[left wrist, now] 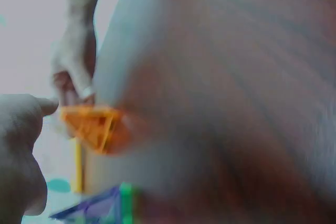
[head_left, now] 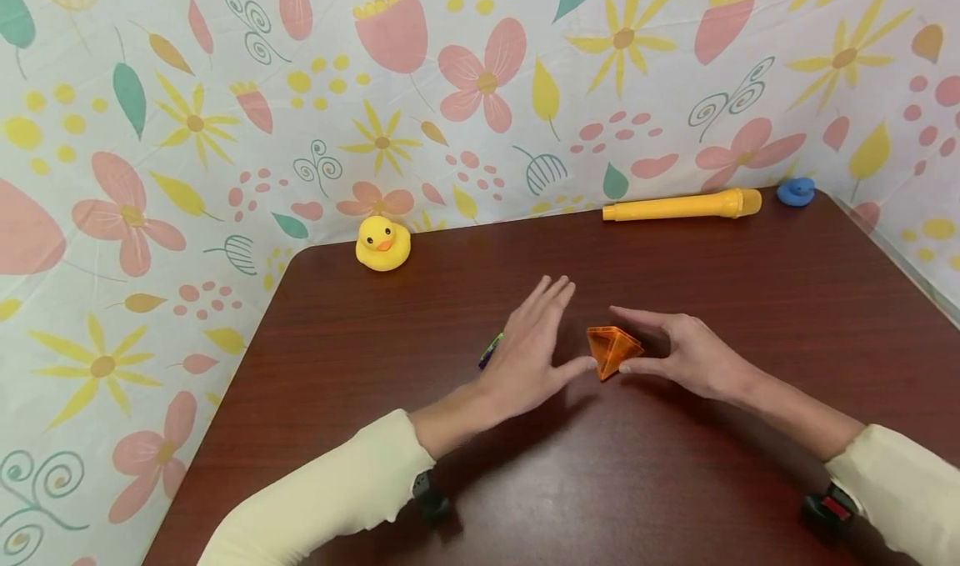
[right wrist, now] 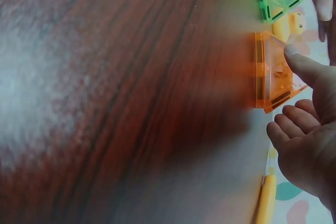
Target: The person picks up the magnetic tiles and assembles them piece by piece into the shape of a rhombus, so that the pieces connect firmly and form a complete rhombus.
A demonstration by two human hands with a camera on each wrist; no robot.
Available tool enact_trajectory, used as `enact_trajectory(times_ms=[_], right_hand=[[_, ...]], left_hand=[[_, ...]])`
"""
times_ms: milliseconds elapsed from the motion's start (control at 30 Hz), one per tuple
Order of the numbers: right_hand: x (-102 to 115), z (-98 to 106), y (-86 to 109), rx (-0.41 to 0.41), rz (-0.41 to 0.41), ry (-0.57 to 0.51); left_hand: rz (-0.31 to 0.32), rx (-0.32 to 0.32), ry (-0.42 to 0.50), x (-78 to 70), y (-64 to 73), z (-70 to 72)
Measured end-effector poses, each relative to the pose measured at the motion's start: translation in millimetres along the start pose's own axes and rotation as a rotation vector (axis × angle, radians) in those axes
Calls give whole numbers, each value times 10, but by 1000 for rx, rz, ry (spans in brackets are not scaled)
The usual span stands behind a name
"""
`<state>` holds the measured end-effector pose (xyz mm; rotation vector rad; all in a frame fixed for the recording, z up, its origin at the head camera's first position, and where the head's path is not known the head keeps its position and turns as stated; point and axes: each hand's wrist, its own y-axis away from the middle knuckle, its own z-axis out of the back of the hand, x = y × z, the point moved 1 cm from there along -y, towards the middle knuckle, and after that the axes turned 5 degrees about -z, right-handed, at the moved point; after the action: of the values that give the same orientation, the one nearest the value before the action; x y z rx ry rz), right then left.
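An orange see-through pyramid of magnetic tiles (head_left: 613, 351) sits on the table between the two hands. My left hand (head_left: 527, 355) is on its left, fingers straight and pointing away, with the thumb tip close to the pyramid's near corner. On the other side, my right hand (head_left: 701, 356) has thumb and fingers spread apart around the pyramid's right side. In the right wrist view its fingers look relaxed, and the thumb overlaps the orange tiles (right wrist: 266, 72). A green and purple tile shape (right wrist: 278, 2) stands beyond them, mostly hidden behind the left hand in the head view.
A yellow rubber duck (head_left: 383, 245) sits at the table's back left. Along the back right edge lies a yellow toy microphone (head_left: 678, 207), with a small blue duck (head_left: 796, 191) beside it. A flower-patterned cloth (head_left: 465, 157) hangs behind the brown table (head_left: 570, 499).
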<state>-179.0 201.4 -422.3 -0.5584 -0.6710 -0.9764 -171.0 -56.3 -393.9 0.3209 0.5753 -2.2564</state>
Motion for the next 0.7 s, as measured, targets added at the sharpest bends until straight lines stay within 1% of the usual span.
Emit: enact_trajectory(times_ms=[133,267,400,500,600,700], right_hand=[[-1,-26,-1,-3,7,2],[-4,-30,1,-13,15,16],[-4,-53,-7,-29,35,26],[-6,-65,-10,-29,38,19],[-7,-69,-11,-23,33,12],[-1,-69,-13,-24,39,21]], left_hand=[[-17,2,1,144,51,192],[-56,29,53,368,150,292],[-80,46,109,640,258,319],[-76,54,144,820,343,313],[-70,67,163,953,426,295],[-74,74,187,1043,494,273]])
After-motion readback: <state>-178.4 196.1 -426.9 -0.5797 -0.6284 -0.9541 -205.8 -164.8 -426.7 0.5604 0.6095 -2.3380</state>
